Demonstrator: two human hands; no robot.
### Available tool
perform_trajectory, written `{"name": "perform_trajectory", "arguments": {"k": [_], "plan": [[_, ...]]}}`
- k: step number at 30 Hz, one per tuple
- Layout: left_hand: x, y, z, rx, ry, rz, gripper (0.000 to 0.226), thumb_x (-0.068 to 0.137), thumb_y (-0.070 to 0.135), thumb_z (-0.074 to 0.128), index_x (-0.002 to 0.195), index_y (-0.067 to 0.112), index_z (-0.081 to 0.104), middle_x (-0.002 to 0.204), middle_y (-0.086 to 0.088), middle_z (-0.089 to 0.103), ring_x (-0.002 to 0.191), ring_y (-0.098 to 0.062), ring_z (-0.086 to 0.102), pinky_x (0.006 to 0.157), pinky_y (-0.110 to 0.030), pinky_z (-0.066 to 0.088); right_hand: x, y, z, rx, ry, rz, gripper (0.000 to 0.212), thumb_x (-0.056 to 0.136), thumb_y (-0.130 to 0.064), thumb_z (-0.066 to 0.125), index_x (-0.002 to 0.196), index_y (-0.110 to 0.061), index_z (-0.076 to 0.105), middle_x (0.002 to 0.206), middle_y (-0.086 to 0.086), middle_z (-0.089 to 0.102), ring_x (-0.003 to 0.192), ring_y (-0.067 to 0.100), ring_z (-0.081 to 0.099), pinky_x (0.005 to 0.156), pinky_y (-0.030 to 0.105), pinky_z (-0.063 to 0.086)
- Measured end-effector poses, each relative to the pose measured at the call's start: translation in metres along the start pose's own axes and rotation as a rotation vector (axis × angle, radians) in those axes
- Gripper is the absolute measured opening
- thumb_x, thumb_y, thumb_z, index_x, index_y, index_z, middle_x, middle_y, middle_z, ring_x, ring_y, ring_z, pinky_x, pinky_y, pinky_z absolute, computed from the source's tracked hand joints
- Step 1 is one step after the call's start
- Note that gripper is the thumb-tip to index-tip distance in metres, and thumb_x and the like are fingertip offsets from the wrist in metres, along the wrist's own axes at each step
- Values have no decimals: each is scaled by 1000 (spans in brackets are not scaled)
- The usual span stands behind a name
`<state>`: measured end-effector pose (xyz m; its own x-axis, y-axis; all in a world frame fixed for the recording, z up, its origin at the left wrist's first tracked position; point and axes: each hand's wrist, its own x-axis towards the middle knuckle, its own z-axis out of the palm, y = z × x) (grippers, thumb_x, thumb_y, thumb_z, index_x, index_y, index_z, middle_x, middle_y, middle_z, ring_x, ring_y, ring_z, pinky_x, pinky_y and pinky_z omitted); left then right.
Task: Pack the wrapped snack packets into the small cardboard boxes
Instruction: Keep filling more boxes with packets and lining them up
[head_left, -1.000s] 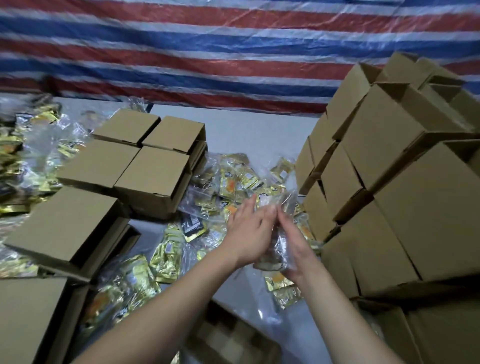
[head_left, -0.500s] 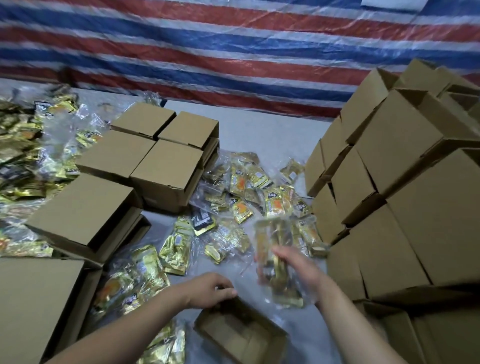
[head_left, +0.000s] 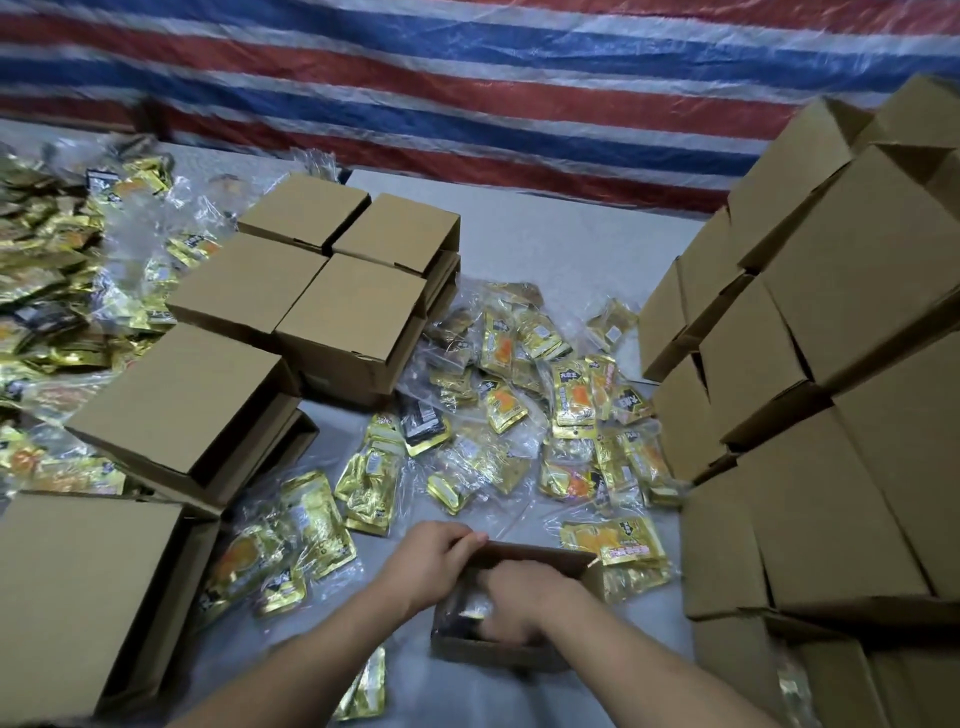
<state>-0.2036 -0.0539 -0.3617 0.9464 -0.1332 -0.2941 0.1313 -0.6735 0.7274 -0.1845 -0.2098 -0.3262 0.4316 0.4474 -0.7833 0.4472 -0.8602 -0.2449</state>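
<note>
One wide-angle view only, worn at head height, angled forward and down onto a grey work surface. Close over both forearms, entering from the bottom edge toward an open cardboard box at lower centre. Faces a striped tarp filling the top of the frame. Edges bowed by lens distortion; no second view to share with.

Striped tarp backdrop over a pale work surface

A red, white and blue striped tarp fills the top of the frame; below it a light grey surface runs toward the bottom under dim, even light.
</note>
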Motion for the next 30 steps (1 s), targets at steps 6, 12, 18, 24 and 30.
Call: {"name": "perform_trajectory", "arguments": {"k": [6,12,18,24,30], "plan": [[5,-4,-5,-9,17,-2,40,102,42,51,80,13,68,73,-6,65,68,-15,56,61,-23,37,21,9,22,276,29,44,80,70,-73,59,141,-42,40,142,-6,53,129,27,51,107,41,42],[7,0,-3,-2,22,-6,41,102,43,51,87,10,71,79,-8,69,74,-20,60,72,-34,44,21,35,27,286,294,32,23,86,-46,56,84,-24,62,102,1,67,100,25,63,80,30,48],[5,-1,0,-8,12,-6,39,101,44,51,88,13,71,80,-6,69,76,-20,61,73,-37,46,31,22,29,283,-115,122,48,98,-46,40,136,-20,54,145,10,52,130,26,50,91,26,34],[5,-3,-3,14,29,-38,42,101,47,50,85,12,68,74,-7,66,72,-20,59,70,-36,44,24,9,10,325,-111,13,28,95,-37,40,110,-24,61,129,13,61,102,27,56,79,26,33],[3,6,5,15,-10,8,39,102,42,51,86,12,70,79,-6,68,76,-18,60,75,-36,46,29,-13,29,496,-56,32,52,101,-39,34,149,-18,40,157,8,38,143,22,35,116,33,27]]}}
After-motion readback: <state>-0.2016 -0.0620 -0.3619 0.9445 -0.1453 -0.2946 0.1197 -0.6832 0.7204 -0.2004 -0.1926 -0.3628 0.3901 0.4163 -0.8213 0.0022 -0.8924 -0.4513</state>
